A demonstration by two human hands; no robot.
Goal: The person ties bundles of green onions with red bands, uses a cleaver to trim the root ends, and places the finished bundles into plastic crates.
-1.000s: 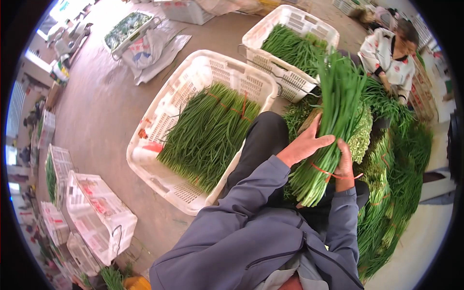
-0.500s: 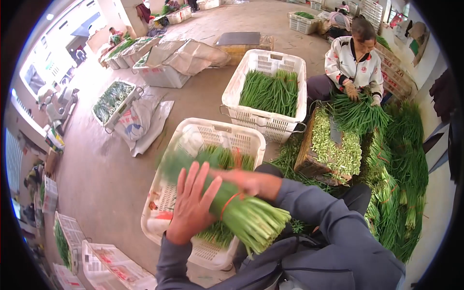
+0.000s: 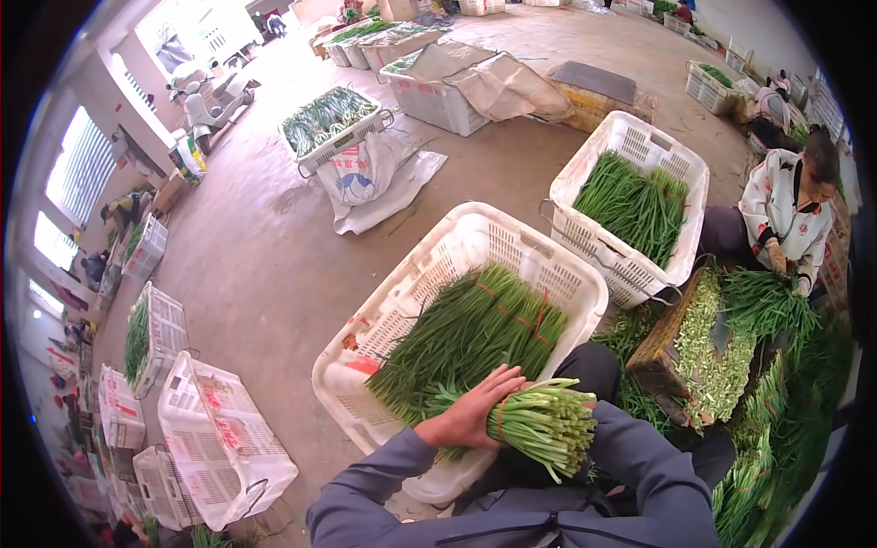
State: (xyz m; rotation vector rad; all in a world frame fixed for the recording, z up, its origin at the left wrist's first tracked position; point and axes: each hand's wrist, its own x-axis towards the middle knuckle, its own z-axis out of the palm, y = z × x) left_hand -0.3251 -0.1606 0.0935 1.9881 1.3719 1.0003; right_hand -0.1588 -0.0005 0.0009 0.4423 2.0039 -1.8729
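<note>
My left hand [image 3: 470, 411] is closed round the top and side of a tied bunch of garlic chives [image 3: 548, 426]. Its cut pale-green ends point right, and an orange band circles it near my fingers. My right forearm [image 3: 649, 452] reaches in behind those ends; the right hand is hidden by the bunch, so its fingers do not show. Just ahead stands a white plastic crate [image 3: 457, 228], with more banded chives [image 3: 484, 320] lying inside, leaves toward the left. The held bunch is over the crate's near right rim.
Beyond, a second white crate [image 3: 630, 128] holds chives. At right, a co-worker [image 3: 786, 210] handles loose chives by a block [image 3: 667, 352] strewn with cut ends. More chives [image 3: 763, 429] are heaped beside my right. Stacked crates [image 3: 228, 447] stand at left; a sack [image 3: 375, 173] lies ahead.
The view has swung left. The held bunch has come down nearer the crate's right rim, its leaves no longer blurred. My right hand, seen across the bunch before, has slipped behind it.
</note>
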